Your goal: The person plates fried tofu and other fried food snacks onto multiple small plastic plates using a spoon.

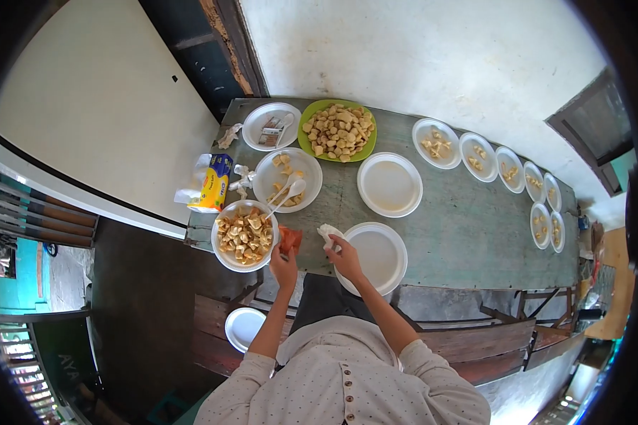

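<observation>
My left hand [285, 268] is closed on a crumpled orange-red piece [290, 240], thin like plastic or cloth. Right beside it stands a white bowl [242, 268] heaped with browned food chunks [247, 235]. Between the fingers of my right hand [346, 258] is a crumpled white tissue [326, 234], held over the left rim of a white plate [383, 255] at the table's near edge. Behind the bowl, another white plate [266, 166] carries a few pale chunks and two white plastic spoons [295, 188].
A green plate [371, 145] piled with pale chunks [339, 131] sits at the back. Another white plate [390, 184] lies mid-table. Several plates with small portions [436, 144] line the right side. A yellow-blue packet [215, 184] stands left; a white plate [244, 328] rests on the bench.
</observation>
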Demonstrator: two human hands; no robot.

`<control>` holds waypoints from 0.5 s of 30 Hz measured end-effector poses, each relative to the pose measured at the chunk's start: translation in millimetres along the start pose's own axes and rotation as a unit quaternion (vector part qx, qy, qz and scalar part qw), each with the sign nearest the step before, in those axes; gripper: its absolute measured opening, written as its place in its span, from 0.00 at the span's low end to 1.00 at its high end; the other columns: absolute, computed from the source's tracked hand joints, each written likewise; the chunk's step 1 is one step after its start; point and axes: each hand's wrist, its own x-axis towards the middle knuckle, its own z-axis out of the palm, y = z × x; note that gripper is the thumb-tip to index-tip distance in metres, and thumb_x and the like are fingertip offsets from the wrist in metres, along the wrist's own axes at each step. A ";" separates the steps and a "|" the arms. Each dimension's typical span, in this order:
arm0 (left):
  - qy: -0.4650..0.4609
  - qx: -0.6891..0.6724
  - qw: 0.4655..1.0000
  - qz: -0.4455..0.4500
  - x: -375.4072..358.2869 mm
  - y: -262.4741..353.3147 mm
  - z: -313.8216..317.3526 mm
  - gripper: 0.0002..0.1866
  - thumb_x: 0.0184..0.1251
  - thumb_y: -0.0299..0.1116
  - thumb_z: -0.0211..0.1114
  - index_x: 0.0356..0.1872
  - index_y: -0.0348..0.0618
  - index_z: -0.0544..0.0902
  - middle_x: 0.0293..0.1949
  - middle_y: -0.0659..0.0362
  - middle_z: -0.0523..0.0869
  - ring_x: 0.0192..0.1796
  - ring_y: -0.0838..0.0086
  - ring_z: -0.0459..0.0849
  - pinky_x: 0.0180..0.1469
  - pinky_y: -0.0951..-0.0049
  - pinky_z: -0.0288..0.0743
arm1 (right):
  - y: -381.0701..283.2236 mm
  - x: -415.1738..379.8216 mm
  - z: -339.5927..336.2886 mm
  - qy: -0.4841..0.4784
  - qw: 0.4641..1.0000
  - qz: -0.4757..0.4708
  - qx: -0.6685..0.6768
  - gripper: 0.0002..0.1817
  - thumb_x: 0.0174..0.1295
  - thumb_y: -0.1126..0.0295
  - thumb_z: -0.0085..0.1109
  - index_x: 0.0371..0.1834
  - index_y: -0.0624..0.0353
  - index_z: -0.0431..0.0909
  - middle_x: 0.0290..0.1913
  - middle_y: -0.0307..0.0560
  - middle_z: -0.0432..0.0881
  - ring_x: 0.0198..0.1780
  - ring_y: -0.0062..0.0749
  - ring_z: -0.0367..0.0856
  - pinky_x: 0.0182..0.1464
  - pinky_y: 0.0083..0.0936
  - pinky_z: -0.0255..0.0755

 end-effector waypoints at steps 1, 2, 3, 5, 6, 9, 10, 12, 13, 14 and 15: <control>-0.013 -0.020 0.999 -0.031 -1.3 2.6 -6.8 0.14 0.54 0.30 0.61 0.39 0.33 0.75 0.33 0.50 0.80 0.31 0.62 0.79 0.34 0.69 0.71 | 2.4 5.2 5.3 0.003 1.000 0.001 0.002 0.20 0.53 0.69 0.57 0.50 0.61 0.72 0.39 0.50 0.78 0.25 0.26 0.79 0.29 0.22 0.70; -0.016 -0.020 0.999 -0.028 -2.7 5.1 -14.3 0.14 0.54 0.30 0.61 0.39 0.33 0.75 0.33 0.50 0.80 0.31 0.62 0.79 0.34 0.69 0.71 | 4.4 10.7 11.6 -0.005 0.998 -0.037 -0.059 0.22 0.53 0.69 0.56 0.53 0.59 0.70 0.41 0.52 0.76 0.30 0.32 0.79 0.34 0.25 0.71; -0.029 -0.036 0.997 -0.055 -4.3 7.2 -21.8 0.13 0.56 0.30 0.61 0.39 0.32 0.75 0.32 0.50 0.80 0.30 0.64 0.78 0.33 0.70 0.71 | 3.6 15.6 17.3 -0.013 0.990 -0.076 -0.119 0.24 0.53 0.69 0.56 0.56 0.57 0.67 0.44 0.54 0.75 0.36 0.38 0.79 0.39 0.28 0.71; -0.047 -0.051 0.995 -0.077 -9.0 6.0 -31.1 0.13 0.57 0.31 0.60 0.39 0.31 0.76 0.31 0.50 0.79 0.29 0.67 0.77 0.31 0.72 0.71 | -7.9 24.3 26.8 -0.047 0.988 -0.081 -0.121 0.26 0.53 0.69 0.55 0.58 0.56 0.65 0.48 0.55 0.72 0.43 0.44 0.75 0.43 0.33 0.70; -0.028 -0.064 0.996 -0.061 -12.5 4.7 -34.5 0.13 0.58 0.31 0.59 0.40 0.31 0.75 0.31 0.50 0.79 0.29 0.67 0.76 0.31 0.72 0.70 | -13.2 27.0 30.6 -0.084 0.985 -0.087 -0.125 0.28 0.53 0.69 0.53 0.59 0.54 0.62 0.53 0.56 0.69 0.50 0.51 0.71 0.48 0.37 0.68; 0.005 -0.070 0.997 -0.026 -22.8 -5.6 -41.9 0.14 0.60 0.31 0.58 0.42 0.30 0.74 0.32 0.50 0.78 0.28 0.68 0.76 0.30 0.72 0.70 | -24.4 32.8 40.8 -0.113 0.979 -0.112 -0.126 0.28 0.53 0.68 0.52 0.60 0.53 0.61 0.54 0.57 0.67 0.49 0.54 0.71 0.48 0.39 0.68; 0.024 -0.061 0.998 -0.011 -24.8 -10.2 -43.4 0.14 0.61 0.30 0.57 0.44 0.30 0.73 0.33 0.49 0.78 0.28 0.68 0.76 0.30 0.72 0.70 | -26.2 33.5 40.7 -0.109 0.980 -0.112 -0.126 0.28 0.53 0.68 0.52 0.60 0.53 0.61 0.54 0.57 0.67 0.49 0.54 0.71 0.48 0.39 0.68; 0.023 -0.079 0.997 0.002 -26.6 -9.0 -48.7 0.14 0.61 0.29 0.56 0.45 0.30 0.72 0.34 0.50 0.77 0.27 0.70 0.75 0.27 0.74 0.69 | -27.9 32.0 42.1 -0.123 0.980 -0.087 -0.131 0.29 0.54 0.67 0.53 0.62 0.52 0.59 0.56 0.59 0.65 0.48 0.55 0.72 0.49 0.38 0.67; 0.012 -0.101 0.994 -0.028 -27.9 3.8 -55.4 0.13 0.62 0.29 0.56 0.44 0.30 0.72 0.33 0.51 0.77 0.26 0.71 0.75 0.26 0.75 0.68 | -23.0 30.0 44.2 -0.123 0.980 -0.086 -0.131 0.29 0.54 0.67 0.53 0.62 0.52 0.59 0.56 0.59 0.65 0.48 0.55 0.72 0.49 0.38 0.67; 0.003 -0.125 0.991 -0.058 -29.0 12.4 -57.6 0.12 0.62 0.28 0.56 0.44 0.31 0.72 0.32 0.52 0.76 0.25 0.73 0.74 0.24 0.76 0.67 | -18.0 27.0 45.7 -0.068 0.983 -0.122 -0.120 0.29 0.56 0.64 0.51 0.62 0.52 0.58 0.56 0.58 0.64 0.49 0.52 0.72 0.50 0.36 0.67; 0.003 -0.125 0.990 -0.059 -29.7 14.3 -55.3 0.12 0.62 0.28 0.56 0.44 0.31 0.72 0.32 0.52 0.76 0.25 0.73 0.74 0.24 0.76 0.67 | -14.0 24.6 45.8 -0.012 0.982 -0.157 -0.108 0.28 0.59 0.62 0.50 0.63 0.52 0.57 0.57 0.57 0.64 0.50 0.50 0.72 0.50 0.34 0.67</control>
